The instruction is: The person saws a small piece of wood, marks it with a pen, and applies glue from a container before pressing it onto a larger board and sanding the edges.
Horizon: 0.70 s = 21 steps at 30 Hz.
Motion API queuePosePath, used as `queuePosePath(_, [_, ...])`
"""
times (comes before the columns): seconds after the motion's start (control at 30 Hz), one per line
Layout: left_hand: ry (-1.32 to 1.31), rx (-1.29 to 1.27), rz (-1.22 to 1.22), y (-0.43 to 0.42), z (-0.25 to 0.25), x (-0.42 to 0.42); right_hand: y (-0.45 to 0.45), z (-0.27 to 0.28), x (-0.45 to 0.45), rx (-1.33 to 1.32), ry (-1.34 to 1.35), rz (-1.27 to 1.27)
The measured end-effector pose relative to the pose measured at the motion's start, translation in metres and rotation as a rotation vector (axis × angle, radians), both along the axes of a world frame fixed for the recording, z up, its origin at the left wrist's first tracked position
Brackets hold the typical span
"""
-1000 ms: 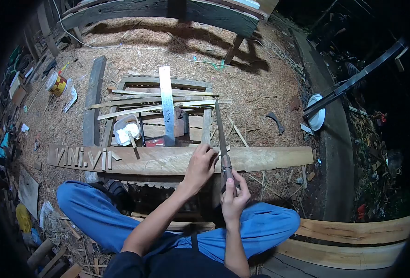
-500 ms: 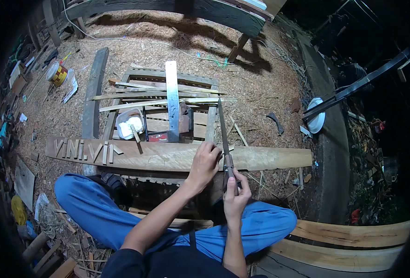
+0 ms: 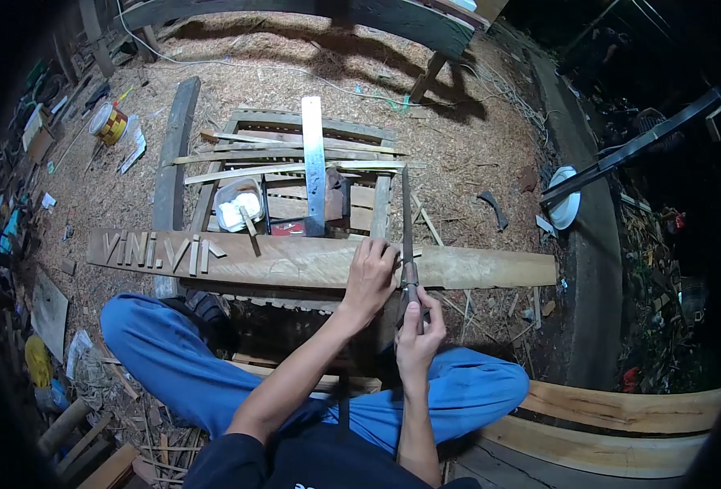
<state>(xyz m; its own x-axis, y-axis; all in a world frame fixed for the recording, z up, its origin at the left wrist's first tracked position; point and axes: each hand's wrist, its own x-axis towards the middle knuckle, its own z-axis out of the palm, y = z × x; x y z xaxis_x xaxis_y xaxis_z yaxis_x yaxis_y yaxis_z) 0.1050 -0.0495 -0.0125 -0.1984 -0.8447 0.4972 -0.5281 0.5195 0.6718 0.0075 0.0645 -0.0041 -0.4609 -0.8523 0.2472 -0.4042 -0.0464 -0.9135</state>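
Note:
My right hand [image 3: 420, 334] is wrapped round the handle of a long knife [image 3: 407, 216], whose narrow dark blade points away from me across the plank. Just left of the blade, my left hand [image 3: 372, 277] rests on the plank with its fingers pinched together. A thin wood strip [image 3: 418, 254] shows a pale end beside the blade; the rest is hidden by the fingers. The long wooden plank [image 3: 295, 259] lies crosswise before my knees. At its left end, small wooden strips [image 3: 152, 251] form raised letters reading "VINI.VII" or similar.
Behind the plank, a slatted wooden frame [image 3: 381, 200] carries several long strips [image 3: 246, 173], a metal ruler [image 3: 313, 155], and a tub of white paste [image 3: 240, 205] with a stick. Wood shavings cover the ground. A bucket [image 3: 109, 124] stands far left; a bench [image 3: 621, 403] lies right.
The view has shifted slightly, moving the scene a little to the right. The knife blade stands more upright, and both hands keep their hold near the same spot on the plank.

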Motion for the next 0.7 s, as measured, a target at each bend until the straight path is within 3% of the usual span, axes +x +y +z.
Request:
queuePosePath(0.23, [-0.001, 0.039, 0.02, 0.0, -0.003, -0.002, 0.016, 0.014, 0.006, 0.022, -0.142, -0.005])
queuePosePath(0.3, [0.005, 0.063, 0.037, -0.001, -0.005, -0.003, 0.049, 0.019, 0.002, 0.101, -0.308, -0.056])
queuePosePath(0.4, [0.009, 0.041, -0.013, -0.002, -0.004, -0.001, 0.045, 0.055, 0.0, 0.197, -0.352, -0.035])
queuePosePath(0.7, [0.087, 0.072, 0.01, 0.004, 0.005, 0.003, 0.043, 0.063, -0.007, -0.027, -0.445, 0.027])
